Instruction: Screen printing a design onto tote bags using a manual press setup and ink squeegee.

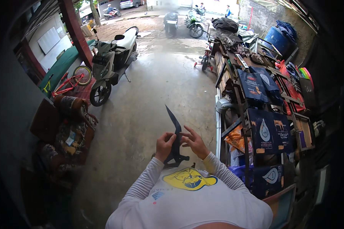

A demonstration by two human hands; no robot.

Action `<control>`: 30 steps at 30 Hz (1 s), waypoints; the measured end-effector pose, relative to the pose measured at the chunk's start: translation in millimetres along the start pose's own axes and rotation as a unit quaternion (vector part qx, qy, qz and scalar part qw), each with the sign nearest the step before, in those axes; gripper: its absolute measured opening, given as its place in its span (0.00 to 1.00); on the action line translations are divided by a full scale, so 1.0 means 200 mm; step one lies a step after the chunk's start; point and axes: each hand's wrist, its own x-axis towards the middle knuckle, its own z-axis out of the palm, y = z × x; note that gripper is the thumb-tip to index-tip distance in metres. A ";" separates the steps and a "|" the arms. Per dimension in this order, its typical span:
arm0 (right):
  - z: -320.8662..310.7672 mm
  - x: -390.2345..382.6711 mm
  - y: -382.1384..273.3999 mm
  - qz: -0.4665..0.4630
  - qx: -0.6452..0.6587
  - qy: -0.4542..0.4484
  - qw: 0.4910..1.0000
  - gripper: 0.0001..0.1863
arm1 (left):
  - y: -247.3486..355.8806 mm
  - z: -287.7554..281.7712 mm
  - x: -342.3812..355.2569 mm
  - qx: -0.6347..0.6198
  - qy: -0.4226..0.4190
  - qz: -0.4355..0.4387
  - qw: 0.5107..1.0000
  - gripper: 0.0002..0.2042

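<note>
Head view | left grip (164, 148) pinching dark strip (176, 146) | right grip (196, 143) spread beside it, contact unclear | steadier if tension stays even

Room to pass beyond tip of dark strip (176, 148), over concrete floor (153, 84). Left hand (165, 146) blocks strip's left edge; right hand (195, 144) crowds its right. White shirt (214, 194) bars near side. Well left of strip: patterned armchair (84, 114), motor scooter (103, 68). Well right of strip: cluttered rack (221, 65) with dark bags (257, 131).

Dark strip (176, 147), perhaps fabric, between hands (164, 147)
</note>
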 end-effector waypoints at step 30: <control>0.95 -0.76 0.20 -0.220 -0.399 -0.047 0.889 0.35 | -0.11 -0.84 -1.05 -0.245 0.254 -0.148 0.924 0.09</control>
